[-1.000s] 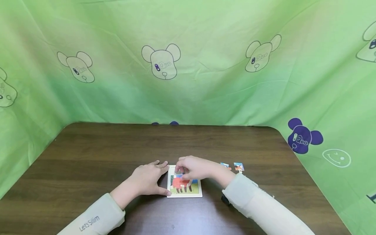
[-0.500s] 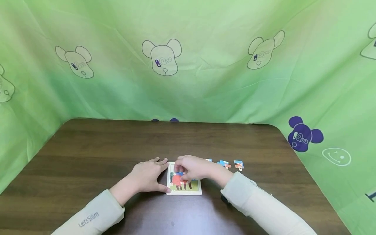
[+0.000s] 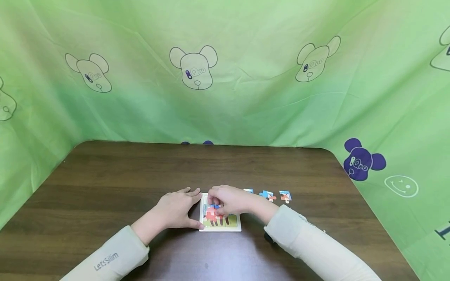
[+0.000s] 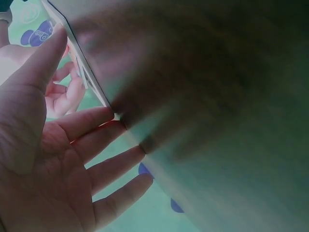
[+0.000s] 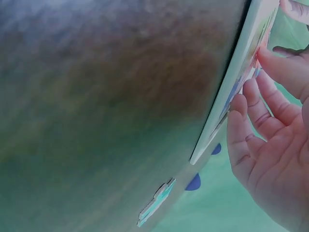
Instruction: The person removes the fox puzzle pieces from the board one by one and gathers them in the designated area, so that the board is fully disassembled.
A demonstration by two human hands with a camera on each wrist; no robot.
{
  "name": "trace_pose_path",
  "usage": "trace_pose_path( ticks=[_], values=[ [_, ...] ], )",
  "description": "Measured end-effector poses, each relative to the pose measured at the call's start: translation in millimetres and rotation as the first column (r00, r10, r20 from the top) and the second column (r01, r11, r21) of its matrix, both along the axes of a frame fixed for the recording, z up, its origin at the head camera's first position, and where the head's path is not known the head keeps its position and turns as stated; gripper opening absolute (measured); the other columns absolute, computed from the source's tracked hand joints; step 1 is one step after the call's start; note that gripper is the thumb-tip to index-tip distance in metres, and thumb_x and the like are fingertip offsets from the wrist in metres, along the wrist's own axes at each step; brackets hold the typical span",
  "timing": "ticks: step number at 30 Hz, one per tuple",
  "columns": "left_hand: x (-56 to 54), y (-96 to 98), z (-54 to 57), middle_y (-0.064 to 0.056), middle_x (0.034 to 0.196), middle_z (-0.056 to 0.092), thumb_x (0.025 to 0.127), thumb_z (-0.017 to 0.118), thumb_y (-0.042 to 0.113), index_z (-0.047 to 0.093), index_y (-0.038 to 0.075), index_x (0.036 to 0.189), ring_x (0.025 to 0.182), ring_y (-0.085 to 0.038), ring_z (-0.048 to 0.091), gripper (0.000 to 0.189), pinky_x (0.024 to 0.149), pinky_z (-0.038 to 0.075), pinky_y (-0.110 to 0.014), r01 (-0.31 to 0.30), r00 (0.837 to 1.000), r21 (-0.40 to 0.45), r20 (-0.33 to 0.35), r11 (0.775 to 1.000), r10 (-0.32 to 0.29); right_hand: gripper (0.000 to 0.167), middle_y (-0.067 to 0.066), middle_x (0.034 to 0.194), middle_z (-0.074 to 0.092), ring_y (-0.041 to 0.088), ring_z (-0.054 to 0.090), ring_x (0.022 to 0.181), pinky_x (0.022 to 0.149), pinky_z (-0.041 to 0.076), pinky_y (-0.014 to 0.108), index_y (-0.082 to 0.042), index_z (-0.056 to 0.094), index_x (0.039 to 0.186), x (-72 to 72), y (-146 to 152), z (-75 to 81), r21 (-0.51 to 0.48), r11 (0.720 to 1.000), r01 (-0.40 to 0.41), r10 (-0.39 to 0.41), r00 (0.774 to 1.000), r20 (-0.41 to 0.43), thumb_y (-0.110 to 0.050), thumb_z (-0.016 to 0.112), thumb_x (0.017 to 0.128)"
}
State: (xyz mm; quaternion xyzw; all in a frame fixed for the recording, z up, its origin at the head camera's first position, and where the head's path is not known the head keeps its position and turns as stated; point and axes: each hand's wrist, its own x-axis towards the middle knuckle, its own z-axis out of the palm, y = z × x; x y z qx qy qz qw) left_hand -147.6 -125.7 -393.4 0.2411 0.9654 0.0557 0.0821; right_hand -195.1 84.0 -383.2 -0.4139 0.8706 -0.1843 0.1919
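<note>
A white-framed jigsaw board (image 3: 221,230) with a partly covered picture in red, brown and yellow-green lies on the table. My left hand (image 3: 175,210) rests at its left side, fingers and thumb spread straight. In the left wrist view, the left thumb tip and fingertips meet the board's edge. Over the board's upper part, my right hand (image 3: 230,200) pinches a jigsaw piece (image 3: 212,212) with red and blue on it, low over the picture. Seen from the right wrist, thumb and fingertips of the right hand (image 5: 275,130) come together at the board's face, covering most of the piece.
Three loose jigsaw pieces lie right of the board: one partly behind the right wrist (image 3: 249,191), a blue and orange piece (image 3: 268,195) and another piece (image 3: 285,196). A dark object (image 3: 268,238) peeks from under the right sleeve. A green patterned cloth (image 3: 232,109) hangs behind the table.
The head view has tipped slightly downward. The red and blue piece under my right fingers has shifted a little and looks lighter. Both hands keep nearly the same place on the board.
</note>
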Motion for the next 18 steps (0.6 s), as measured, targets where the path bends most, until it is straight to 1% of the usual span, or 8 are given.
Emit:
trace_pose_path(
  ticks=[3, 5, 8, 10, 12, 15, 18],
  values=[
    [0.2, 0.3, 0.7, -0.004, 0.152, 0.050, 0.071, 0.075, 0.069, 0.054, 0.015, 0.144, 0.140, -0.032, 0.047, 0.093, 0.097, 0.049, -0.059, 0.001, 1.000, 0.008, 0.007, 1.000, -0.002, 0.019, 0.000, 0.084, 0.054, 0.006, 0.046, 0.076, 0.072, 0.043, 0.019, -0.011, 0.061, 0.095, -0.4, 1.1, -0.6, -0.020, 1.000, -0.009, 0.009, 1.000, 0.006, -0.003, 0.073, 0.084],
    [0.4, 0.6, 1.4, -0.004, 0.152, 0.050, 0.072, 0.075, 0.069, 0.054, 0.015, 0.144, 0.140, -0.032, 0.047, 0.093, 0.097, 0.049, -0.059, 0.004, 1.000, 0.011, 0.012, 1.000, -0.004, 0.017, 0.000, 0.084, 0.055, 0.005, 0.047, 0.074, 0.070, 0.045, 0.018, -0.010, 0.061, 0.095, -0.8, 2.3, -1.0, -0.041, 0.999, -0.002, 0.003, 0.999, 0.033, -0.002, 0.073, 0.085],
    [0.6, 0.8, 2.1, -0.004, 0.152, 0.050, 0.072, 0.075, 0.069, 0.054, 0.015, 0.144, 0.141, -0.032, 0.047, 0.093, 0.097, 0.049, -0.059, 0.002, 1.000, 0.008, 0.013, 1.000, -0.002, 0.015, -0.001, 0.082, 0.056, 0.003, 0.049, 0.072, 0.067, 0.049, 0.017, -0.008, 0.062, 0.095, -1.9, 4.0, -1.4, -0.084, 0.996, 0.017, -0.009, 0.995, 0.096, -0.001, 0.072, 0.086],
    [0.6, 0.8, 2.5, -0.003, 0.152, 0.050, 0.072, 0.075, 0.069, 0.054, 0.015, 0.144, 0.141, -0.031, 0.047, 0.093, 0.098, 0.049, -0.058, 0.000, 1.000, 0.002, 0.011, 1.000, 0.000, 0.014, -0.001, 0.081, 0.057, 0.003, 0.051, 0.071, 0.065, 0.052, 0.017, -0.007, 0.061, 0.095, -2.1, 4.6, -0.9, -0.110, 0.993, 0.035, -0.018, 0.989, 0.148, 0.000, 0.070, 0.087],
    [0.6, 0.7, 2.6, -0.003, 0.152, 0.050, 0.072, 0.075, 0.069, 0.054, 0.015, 0.144, 0.141, -0.031, 0.047, 0.093, 0.098, 0.049, -0.058, -0.003, 1.000, -0.002, 0.010, 1.000, 0.003, 0.013, -0.002, 0.080, 0.057, 0.003, 0.052, 0.071, 0.064, 0.053, 0.018, -0.006, 0.061, 0.095, -2.5, 5.2, -0.1, -0.131, 0.991, 0.039, -0.015, 0.983, 0.182, 0.000, 0.070, 0.087],
    [0.8, 0.7, 2.7, -0.003, 0.152, 0.050, 0.072, 0.075, 0.069, 0.054, 0.015, 0.144, 0.141, -0.030, 0.047, 0.093, 0.098, 0.049, -0.058, -0.004, 1.000, -0.007, 0.008, 1.000, 0.004, 0.012, -0.003, 0.078, 0.058, 0.003, 0.052, 0.071, 0.064, 0.053, 0.019, -0.006, 0.061, 0.095, -2.5, 5.5, 1.1, -0.143, 0.989, 0.037, -0.006, 0.978, 0.209, 0.000, 0.069, 0.088],
    [1.0, 0.9, 2.4, -0.003, 0.153, 0.049, 0.072, 0.075, 0.069, 0.054, 0.016, 0.144, 0.141, -0.030, 0.047, 0.093, 0.097, 0.050, -0.057, -0.003, 1.000, -0.009, 0.009, 1.000, 0.003, 0.011, -0.004, 0.077, 0.058, 0.002, 0.053, 0.071, 0.068, 0.051, 0.018, -0.006, 0.061, 0.093, -2.4, 5.7, 1.5, -0.155, 0.988, 0.024, 0.010, 0.976, 0.217, -0.001, 0.069, 0.088]
  ],
)
